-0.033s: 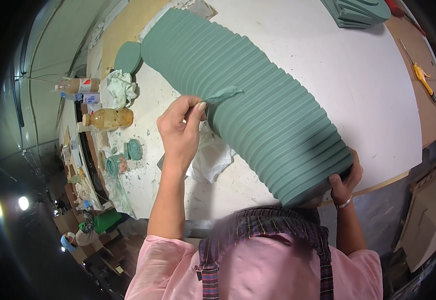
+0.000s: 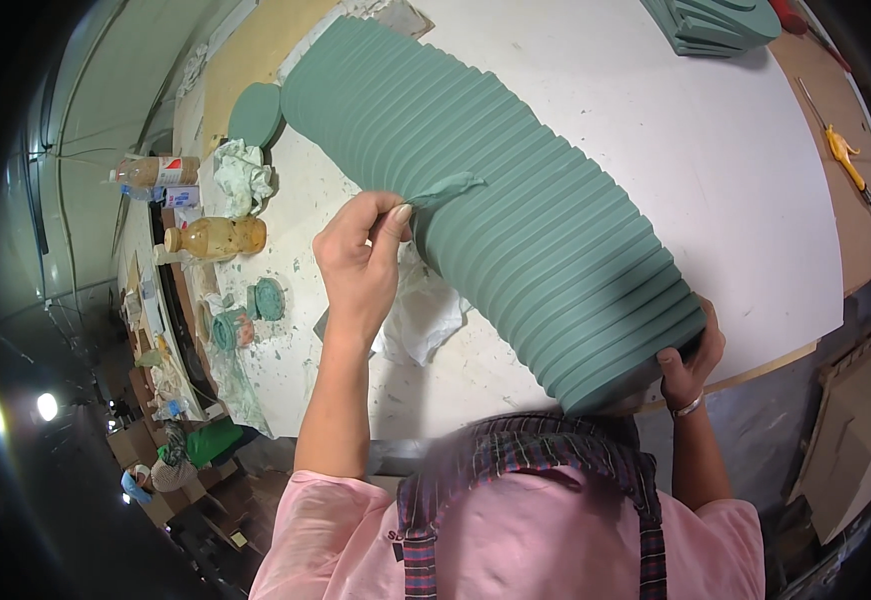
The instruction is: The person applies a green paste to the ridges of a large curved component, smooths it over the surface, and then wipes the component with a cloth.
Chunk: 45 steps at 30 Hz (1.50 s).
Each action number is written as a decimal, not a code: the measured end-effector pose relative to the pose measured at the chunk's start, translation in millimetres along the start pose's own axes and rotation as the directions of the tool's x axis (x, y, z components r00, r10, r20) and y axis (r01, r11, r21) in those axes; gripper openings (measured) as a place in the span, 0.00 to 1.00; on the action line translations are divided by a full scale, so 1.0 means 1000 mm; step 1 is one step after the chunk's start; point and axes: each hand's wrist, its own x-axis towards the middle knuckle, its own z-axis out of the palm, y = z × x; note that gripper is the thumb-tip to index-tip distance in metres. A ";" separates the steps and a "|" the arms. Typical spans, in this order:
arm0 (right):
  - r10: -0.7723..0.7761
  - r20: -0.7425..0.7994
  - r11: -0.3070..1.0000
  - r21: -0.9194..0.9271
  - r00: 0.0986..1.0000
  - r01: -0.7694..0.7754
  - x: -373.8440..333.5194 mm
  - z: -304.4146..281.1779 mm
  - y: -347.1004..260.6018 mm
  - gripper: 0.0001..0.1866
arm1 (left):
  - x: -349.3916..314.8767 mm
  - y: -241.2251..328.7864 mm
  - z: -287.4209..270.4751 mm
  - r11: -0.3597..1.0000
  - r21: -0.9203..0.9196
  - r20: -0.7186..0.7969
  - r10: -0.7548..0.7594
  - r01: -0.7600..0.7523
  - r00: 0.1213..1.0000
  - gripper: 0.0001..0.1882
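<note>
A long, curved row of green slabs with a ribbed surface lies across the worktable, from the far left to the near right. My left hand is closed in a pinch on a thin, crumpled green strip of cloth or film. The strip's loose end rests over the slabs' left side. At the near right end, my right hand wraps round the edge of the row, thumb toward me and fingers on the outer side. Part of that hand is hidden behind the slabs.
On the white tabletop at left are a crumpled cloth, a bottle of yellowish liquid, a green roll and a round green piece. More green pieces and a yellow-handled tool lie at right.
</note>
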 end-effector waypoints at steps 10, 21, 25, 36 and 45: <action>-0.004 -0.007 1.000 -0.017 1.000 0.004 0.000 0.000 0.000 0.43 | 0.002 -0.004 0.002 0.999 -0.028 -0.023 0.036 -0.037 0.999 0.02; -0.009 -0.003 0.999 -0.038 1.000 0.009 0.001 0.000 0.000 0.43 | 0.000 -0.007 -0.010 0.999 -0.032 -0.061 0.019 -0.021 0.998 0.03; -0.015 -0.015 0.999 -0.046 1.000 0.014 0.001 0.001 -0.003 0.43 | -0.005 -0.009 -0.009 1.000 0.000 -0.038 0.014 -0.014 0.999 0.03; -0.008 0.005 1.000 -0.017 1.000 0.008 0.000 0.000 0.001 0.43 | 0.004 -0.011 0.012 0.991 -0.007 -0.105 0.133 -0.134 0.986 0.01; 0.003 0.002 1.000 -0.017 1.000 -0.003 0.000 0.000 -0.001 0.43 | 0.001 -0.003 0.002 0.991 -0.017 -0.026 0.129 -0.129 0.991 0.02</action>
